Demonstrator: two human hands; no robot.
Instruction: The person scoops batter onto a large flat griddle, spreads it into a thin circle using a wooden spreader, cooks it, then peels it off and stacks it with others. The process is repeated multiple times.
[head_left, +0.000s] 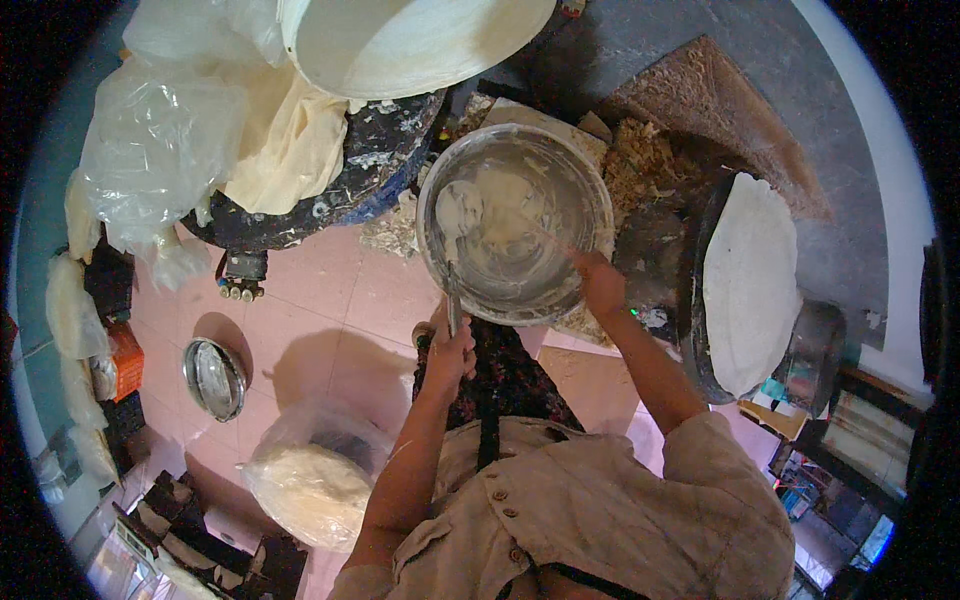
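Note:
A large round metal basin with pale, batter-like residue on its inner wall stands in front of me. My left hand grips the metal handle of a ladle at the basin's near left rim. The ladle's bowl lies inside, coated with the pale batter. My right hand is closed at the right rim. From it a thin stick, somewhat blurred, reaches in towards the batter.
A dark round griddle-like surface with a cream cloth-like sheet and plastic bags stands left. Beyond is a large white tub. A white round sheet stands right. A metal bowl and filled bag rest on the floor.

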